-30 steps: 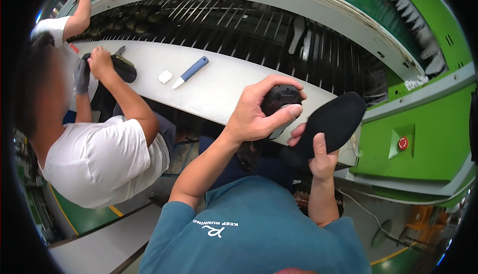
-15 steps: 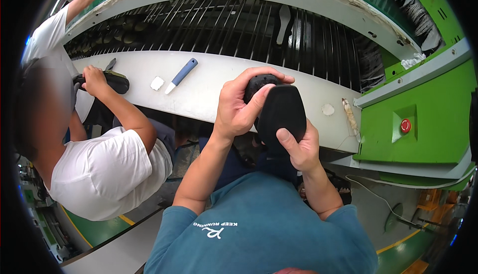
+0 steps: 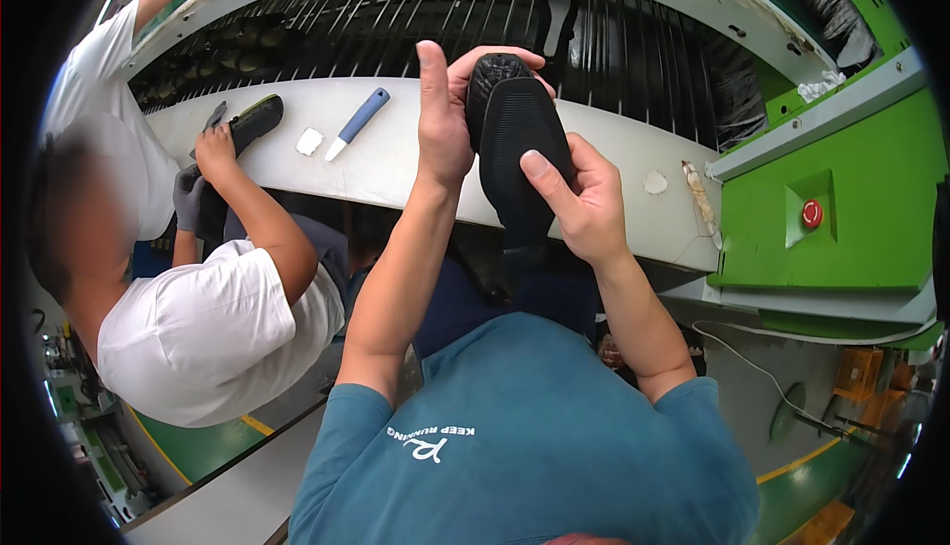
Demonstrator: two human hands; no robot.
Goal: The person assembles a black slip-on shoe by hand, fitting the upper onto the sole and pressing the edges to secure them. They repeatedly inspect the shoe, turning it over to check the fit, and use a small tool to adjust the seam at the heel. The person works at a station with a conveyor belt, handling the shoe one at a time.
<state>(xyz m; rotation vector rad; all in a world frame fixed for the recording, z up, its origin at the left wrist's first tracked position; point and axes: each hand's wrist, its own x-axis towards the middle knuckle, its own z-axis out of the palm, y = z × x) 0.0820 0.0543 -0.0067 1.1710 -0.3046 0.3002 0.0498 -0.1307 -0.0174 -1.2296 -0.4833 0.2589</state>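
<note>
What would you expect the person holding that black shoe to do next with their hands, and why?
Probably press the black sole more firmly onto the shoe. The left hand wraps the toe end, and the right hand has its thumb flat on the sole's tread, with the shoe held up above the white bench. That grip suggests squeezing the two together, though I can't be sure.

Black sole (image 3: 520,149) now upright between both hands.

At ten o'clock of your hands, a blue-handled tool (image 3: 358,123), a white scrap (image 3: 310,141) and a co-worker's hand (image 3: 213,152) on a dark sole (image 3: 253,118) crowd the white ledge (image 3: 416,164). At three o'clock it lies barer, up to the green housing (image 3: 841,208).
</note>
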